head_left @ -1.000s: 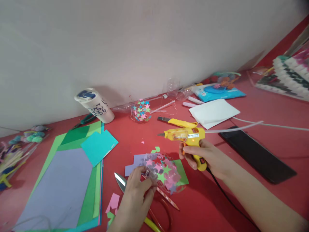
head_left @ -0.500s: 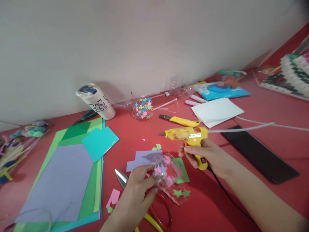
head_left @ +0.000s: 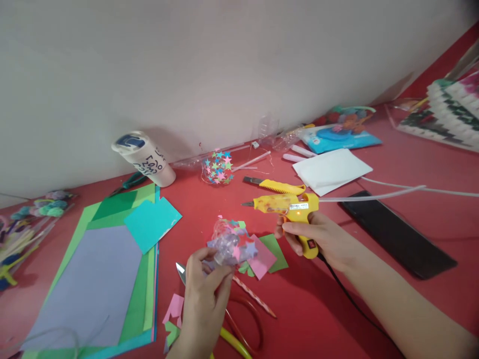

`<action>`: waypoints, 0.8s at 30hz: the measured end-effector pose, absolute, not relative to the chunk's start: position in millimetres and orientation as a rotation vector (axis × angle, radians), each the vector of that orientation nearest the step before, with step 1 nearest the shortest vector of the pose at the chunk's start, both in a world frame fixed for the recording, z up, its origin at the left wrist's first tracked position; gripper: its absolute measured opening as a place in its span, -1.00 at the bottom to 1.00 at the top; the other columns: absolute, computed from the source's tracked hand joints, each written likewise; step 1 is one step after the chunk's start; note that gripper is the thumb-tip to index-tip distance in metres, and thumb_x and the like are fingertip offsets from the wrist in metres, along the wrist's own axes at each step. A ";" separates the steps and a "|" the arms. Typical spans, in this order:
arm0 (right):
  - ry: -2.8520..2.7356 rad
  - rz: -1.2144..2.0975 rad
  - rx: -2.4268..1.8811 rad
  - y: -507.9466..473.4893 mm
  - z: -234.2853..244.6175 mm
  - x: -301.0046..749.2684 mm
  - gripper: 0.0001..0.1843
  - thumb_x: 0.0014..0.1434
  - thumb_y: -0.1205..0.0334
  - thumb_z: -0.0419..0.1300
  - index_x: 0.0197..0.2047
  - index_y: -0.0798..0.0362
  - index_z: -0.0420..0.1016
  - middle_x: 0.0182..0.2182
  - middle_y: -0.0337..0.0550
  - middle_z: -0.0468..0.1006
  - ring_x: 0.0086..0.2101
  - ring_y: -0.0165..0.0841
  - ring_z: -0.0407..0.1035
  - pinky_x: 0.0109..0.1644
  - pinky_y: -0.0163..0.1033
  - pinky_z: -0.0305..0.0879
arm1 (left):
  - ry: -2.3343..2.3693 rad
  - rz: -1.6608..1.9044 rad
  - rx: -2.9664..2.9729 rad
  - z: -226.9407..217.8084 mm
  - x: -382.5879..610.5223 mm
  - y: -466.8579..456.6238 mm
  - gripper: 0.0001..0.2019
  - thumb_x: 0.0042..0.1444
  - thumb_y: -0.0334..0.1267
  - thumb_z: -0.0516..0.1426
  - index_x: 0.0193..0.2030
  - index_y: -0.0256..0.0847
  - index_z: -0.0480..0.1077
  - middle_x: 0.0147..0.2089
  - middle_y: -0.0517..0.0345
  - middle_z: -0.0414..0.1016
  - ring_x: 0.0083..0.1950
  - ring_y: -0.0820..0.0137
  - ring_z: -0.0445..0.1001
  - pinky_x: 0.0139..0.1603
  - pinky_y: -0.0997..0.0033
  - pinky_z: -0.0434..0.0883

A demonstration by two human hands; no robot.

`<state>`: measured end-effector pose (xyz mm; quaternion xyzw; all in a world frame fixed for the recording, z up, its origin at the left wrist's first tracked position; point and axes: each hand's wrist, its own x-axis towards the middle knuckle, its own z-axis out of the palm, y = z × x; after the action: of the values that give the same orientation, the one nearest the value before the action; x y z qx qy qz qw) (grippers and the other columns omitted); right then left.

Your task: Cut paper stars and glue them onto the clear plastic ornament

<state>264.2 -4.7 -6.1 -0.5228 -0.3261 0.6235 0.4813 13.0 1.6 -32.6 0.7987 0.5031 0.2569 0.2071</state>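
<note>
My left hand (head_left: 209,291) is closed, pinching a clear plastic ball (head_left: 230,247) decorated with pink, purple, red and blue paper stars. My right hand (head_left: 318,237) grips a yellow hot glue gun (head_left: 288,205) by its handle, nozzle pointing left, with a long clear glue stick (head_left: 370,197) sticking out of its back. Below the ball are a pink paper piece (head_left: 262,257), a green paper piece (head_left: 277,252) and a striped pencil (head_left: 256,296). Scissors (head_left: 245,311) with red handles lie partly hidden under my left hand.
Coloured paper sheets (head_left: 86,289) are stacked at left, near a white tumbler (head_left: 145,158). Another star-covered ball (head_left: 218,168) stands by the wall. A yellow box cutter (head_left: 280,186), white paper (head_left: 332,170) and a black phone (head_left: 398,237) lie beyond and right of the glue gun.
My left hand has lifted and turned the ball, moving it up and left, uncovering the pink paper and pencil. My right hand still holds the glue gun in nearly the same place.
</note>
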 end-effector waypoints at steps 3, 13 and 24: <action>-0.799 1.513 -1.266 -4.8 -6.3 263.8 -0.80 0.03 0.13 0.26 -0.41 0.10 0.47 -0.54 -0.21 0.52 -0.69 -0.54 0.19 -0.60 -0.37 0.05 | 1.442 0.696 2.162 -34.4 19.0 -3.0 -0.79 0.12 -0.37 0.08 -0.32 -0.08 0.55 0.01 -0.01 0.22 -0.07 0.22 0.33 -0.05 0.08 0.36; -0.783 1.493 -1.252 -4.6 -4.1 262.1 -0.80 0.00 0.13 0.29 -0.40 0.10 0.47 -0.58 -0.22 0.51 -0.69 -0.52 0.18 -0.58 -0.36 0.06 | 1.078 0.543 2.076 -31.2 20.7 -23.4 -0.78 0.17 -0.38 0.01 -0.35 -0.14 0.48 -0.20 0.02 0.42 -0.16 0.32 0.43 -0.15 0.34 0.38; -0.791 1.497 -1.262 -25.4 15.4 250.8 -0.73 -0.08 0.05 0.37 -0.35 0.06 0.58 -0.46 -0.19 0.49 -0.52 -0.42 0.23 -0.47 -0.31 0.16 | 1.226 0.790 1.081 31.3 21.1 31.2 -0.88 -0.14 -0.30 0.26 -0.39 -0.23 0.48 -0.49 0.25 0.48 -0.45 0.51 0.42 -0.44 0.57 0.33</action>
<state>250.8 -25.4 15.4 -0.5203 -0.3259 0.6171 0.4923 21.1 31.2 31.3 0.4695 0.5320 0.3431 0.6155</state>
